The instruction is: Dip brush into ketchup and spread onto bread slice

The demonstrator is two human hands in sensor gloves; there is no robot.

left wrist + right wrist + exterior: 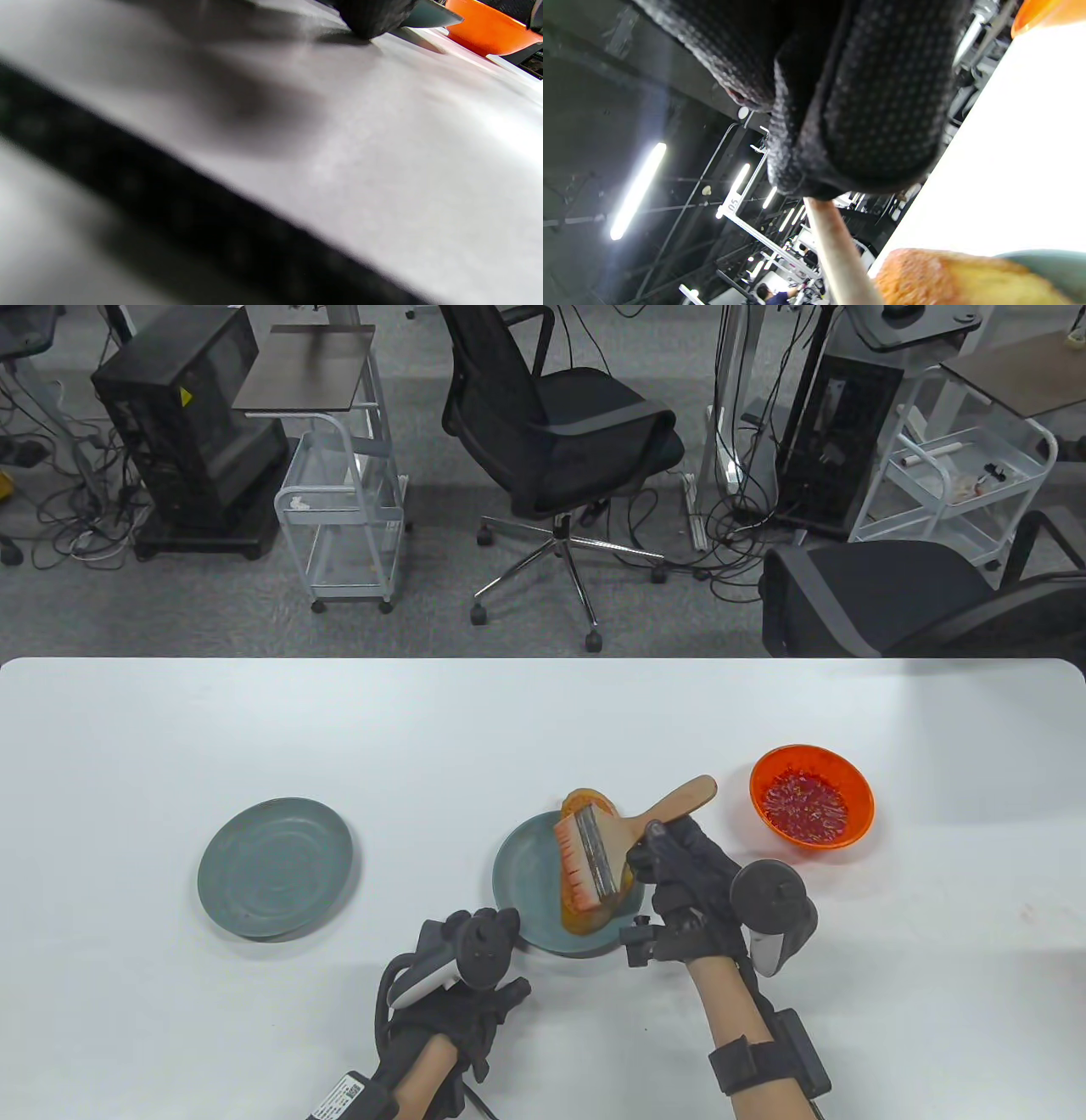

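A wide wooden-handled brush with ketchup-stained bristles lies across a bread slice on a teal plate. My right hand grips the brush handle; in the right wrist view the gloved fingers wrap the handle above the bread. The orange ketchup bowl stands to the right of the plate and shows in the left wrist view. My left hand rests on the table just below-left of the plate, holding nothing; its fingers are hidden under the tracker.
A second, bare teal plate sits at the left of the white table. Office chairs, carts and computer cases stand beyond the table's far edge.
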